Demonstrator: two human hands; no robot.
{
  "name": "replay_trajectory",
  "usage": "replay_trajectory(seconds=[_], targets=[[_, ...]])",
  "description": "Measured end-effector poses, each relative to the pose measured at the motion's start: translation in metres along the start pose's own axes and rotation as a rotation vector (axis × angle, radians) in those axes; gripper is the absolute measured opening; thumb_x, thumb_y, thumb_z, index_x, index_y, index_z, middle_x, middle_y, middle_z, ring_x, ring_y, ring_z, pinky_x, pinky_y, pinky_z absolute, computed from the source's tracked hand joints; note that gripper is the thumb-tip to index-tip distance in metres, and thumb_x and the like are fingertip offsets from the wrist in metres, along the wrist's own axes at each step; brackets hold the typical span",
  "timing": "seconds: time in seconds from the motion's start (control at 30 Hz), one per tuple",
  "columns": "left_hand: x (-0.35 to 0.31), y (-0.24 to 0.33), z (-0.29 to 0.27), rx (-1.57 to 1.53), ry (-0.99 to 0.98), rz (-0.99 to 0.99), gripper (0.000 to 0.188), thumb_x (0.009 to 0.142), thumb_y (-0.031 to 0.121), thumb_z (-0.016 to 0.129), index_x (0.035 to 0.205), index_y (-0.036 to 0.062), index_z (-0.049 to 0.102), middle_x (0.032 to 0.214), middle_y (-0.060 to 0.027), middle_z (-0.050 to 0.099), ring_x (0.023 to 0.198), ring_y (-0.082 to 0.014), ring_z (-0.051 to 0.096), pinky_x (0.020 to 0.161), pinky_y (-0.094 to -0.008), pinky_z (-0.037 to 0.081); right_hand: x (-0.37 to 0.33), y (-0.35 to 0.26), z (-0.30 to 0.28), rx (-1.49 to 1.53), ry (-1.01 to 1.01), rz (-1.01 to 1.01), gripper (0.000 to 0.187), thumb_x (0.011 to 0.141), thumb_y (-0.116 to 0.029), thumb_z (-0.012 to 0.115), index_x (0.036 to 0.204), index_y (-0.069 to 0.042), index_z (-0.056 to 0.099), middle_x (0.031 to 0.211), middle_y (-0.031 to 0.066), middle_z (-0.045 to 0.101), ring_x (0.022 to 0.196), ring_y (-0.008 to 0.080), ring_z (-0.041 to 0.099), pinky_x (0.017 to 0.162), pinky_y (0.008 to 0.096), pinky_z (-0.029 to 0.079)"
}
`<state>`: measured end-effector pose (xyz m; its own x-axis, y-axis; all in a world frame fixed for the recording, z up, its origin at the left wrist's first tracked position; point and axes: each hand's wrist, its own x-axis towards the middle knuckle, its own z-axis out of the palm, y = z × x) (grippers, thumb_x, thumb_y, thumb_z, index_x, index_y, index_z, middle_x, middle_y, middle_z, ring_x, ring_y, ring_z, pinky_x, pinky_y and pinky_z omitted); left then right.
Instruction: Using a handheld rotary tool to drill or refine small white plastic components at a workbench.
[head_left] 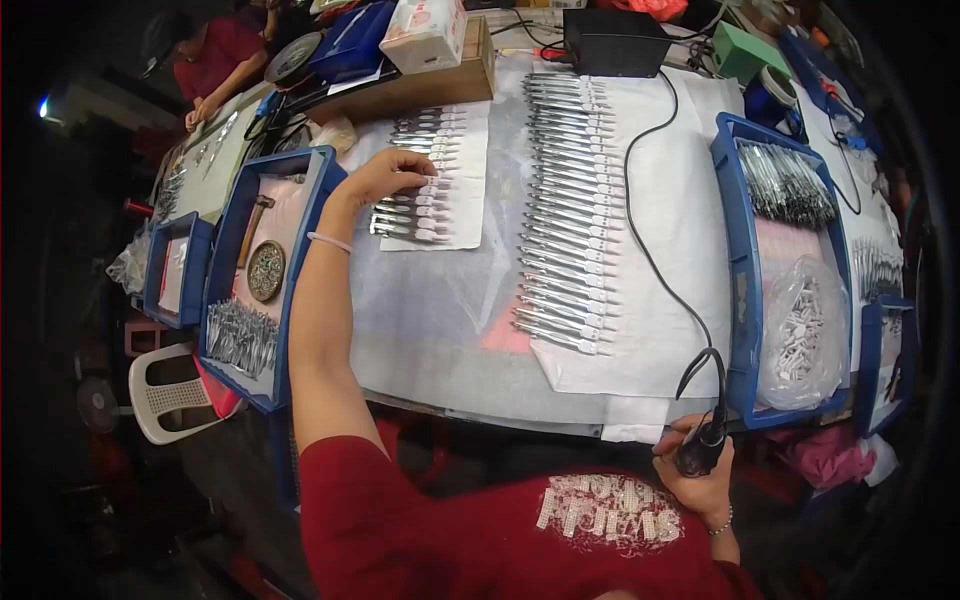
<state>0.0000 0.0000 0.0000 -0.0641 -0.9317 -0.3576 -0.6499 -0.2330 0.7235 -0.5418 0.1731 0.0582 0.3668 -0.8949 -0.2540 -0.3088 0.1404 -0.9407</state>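
We note the left hand [385, 175], fingers spread, touching metal tweezers [410, 215] on white paper upper centre; right hand [700, 470] clamped around a black corded tool [703, 447] lower right.

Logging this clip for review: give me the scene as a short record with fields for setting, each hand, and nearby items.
setting: white-covered table with metal pieces laid in rows
left hand: left hand reaches out and rests on the short row on a white sheet
right hand: right hand near the table edge grips a black corded tool
long row: long row at mid-table, untouched
left side: blue tray with metal parts and a round tin
right side: blue bin holding a clear bag
other person: a person in red at the far left
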Motion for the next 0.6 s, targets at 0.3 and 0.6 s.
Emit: replay_trajectory(seconds=[0.3,0.6], targets=[[-0.002,-0.017,-0.004,0.149,0.187,0.27,0.017,0.081,0.007,0.066,0.097,0.0057,0.072,0.097,-0.009,0.066,0.094,-0.0209,0.059,0.086,-0.0296,0.046,0.01,0.008,0.003,-0.062,-0.038,-0.063,0.039,0.066,-0.004,0.078,0.096,0.0,0.054,0.072,0.0055,0.068,0.059,0.0092,0.064,0.058,0.0219,0.05],[-0.002,0.012,-0.002,0.267,0.366,0.237,0.017,0.086,0.013,0.064,0.099,0.0038,0.07,0.096,-0.0107,0.066,0.089,-0.0219,0.062,0.078,-0.0315,0.048,0.008,0.006,-0.003,-0.052,-0.015,-0.13,0.041,0.066,-0.005,0.078,0.099,-0.001,0.054,0.071,0.0056,0.068,0.06,0.0086,0.064,0.058,0.0217,0.05]])
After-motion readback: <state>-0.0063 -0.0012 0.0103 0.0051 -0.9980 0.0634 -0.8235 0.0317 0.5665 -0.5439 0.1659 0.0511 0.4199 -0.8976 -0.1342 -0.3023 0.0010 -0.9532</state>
